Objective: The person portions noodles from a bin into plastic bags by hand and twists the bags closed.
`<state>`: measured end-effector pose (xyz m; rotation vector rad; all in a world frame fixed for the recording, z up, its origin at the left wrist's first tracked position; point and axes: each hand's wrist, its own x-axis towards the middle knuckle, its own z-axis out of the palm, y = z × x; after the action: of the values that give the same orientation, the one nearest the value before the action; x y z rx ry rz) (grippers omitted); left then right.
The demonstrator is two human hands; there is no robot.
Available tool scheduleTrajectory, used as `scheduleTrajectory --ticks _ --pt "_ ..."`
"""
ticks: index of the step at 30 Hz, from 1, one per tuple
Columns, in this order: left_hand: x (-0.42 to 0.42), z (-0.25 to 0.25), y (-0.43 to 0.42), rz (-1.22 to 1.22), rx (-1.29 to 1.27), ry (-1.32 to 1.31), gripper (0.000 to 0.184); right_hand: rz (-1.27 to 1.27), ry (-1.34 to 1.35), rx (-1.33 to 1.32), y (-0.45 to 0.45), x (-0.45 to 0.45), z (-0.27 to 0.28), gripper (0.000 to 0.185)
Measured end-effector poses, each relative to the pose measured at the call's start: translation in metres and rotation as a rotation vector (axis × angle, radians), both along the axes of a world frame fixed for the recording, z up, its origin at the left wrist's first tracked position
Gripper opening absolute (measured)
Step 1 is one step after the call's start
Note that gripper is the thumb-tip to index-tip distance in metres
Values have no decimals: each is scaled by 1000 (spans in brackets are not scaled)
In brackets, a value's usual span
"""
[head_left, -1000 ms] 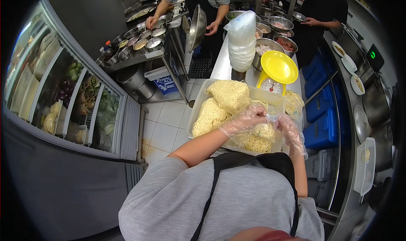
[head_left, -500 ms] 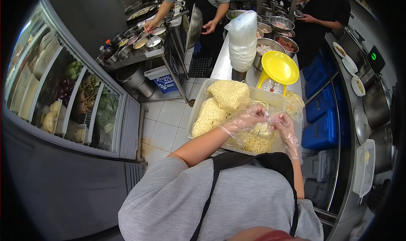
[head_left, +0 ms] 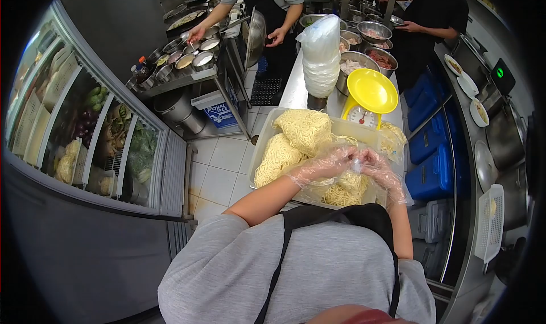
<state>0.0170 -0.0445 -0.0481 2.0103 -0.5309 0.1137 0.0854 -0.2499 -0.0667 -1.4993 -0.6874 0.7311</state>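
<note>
Both my hands wear clear plastic gloves and meet over a pale tub (head_left: 263, 148) of yellow noodles. My left hand (head_left: 333, 162) is closed on the gathered top of a clear plastic bag of noodles (head_left: 354, 180). Opposite it, my right hand (head_left: 380, 170) pinches the same bag top, fingertips almost touching the left ones. Loose noodles (head_left: 341, 194) lie under the bag. Two large noodle bundles (head_left: 303, 129) (head_left: 277, 159) fill the tub's left side. Just beyond the tub stands a yellow scale (head_left: 372, 91). Another bag of noodles (head_left: 392, 139) rests at its right.
A tall stack of plastic bags (head_left: 320, 57) stands behind the tub, near metal bowls of meat (head_left: 380, 59). On the left is a glass-door fridge (head_left: 96, 119). Blue bins (head_left: 429, 170) line the right. Two co-workers (head_left: 273, 11) (head_left: 429, 17) stand at the far side.
My hands have drawn closer together at the bag's top, and the bag's neck looks more bunched. The left co-worker's hand has shifted over the pots. The view has tilted slightly.
</note>
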Motion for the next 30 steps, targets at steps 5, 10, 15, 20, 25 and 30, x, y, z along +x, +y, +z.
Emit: scheduleTrajectory --ticks 5,10,15,20,25,30 --pt "11 -17 -18 124 -195 66 10 -150 14 47 13 -9 -1 21" --pt "17 -39 -25 416 49 -229 7 -264 -170 -130 20 -17 10 22" --pt "10 -24 -15 363 32 -109 11 -345 -180 -117 30 -26 11 22" --pt "-1 -10 5 66 -337 171 20 -335 -88 -7 29 -27 9 22" --pt "0 -10 5 43 -438 333 23 -330 -122 -86 29 -26 6 18" --pt "-3 3 8 90 -267 258 24 -311 -85 -58 27 -30 14 18"
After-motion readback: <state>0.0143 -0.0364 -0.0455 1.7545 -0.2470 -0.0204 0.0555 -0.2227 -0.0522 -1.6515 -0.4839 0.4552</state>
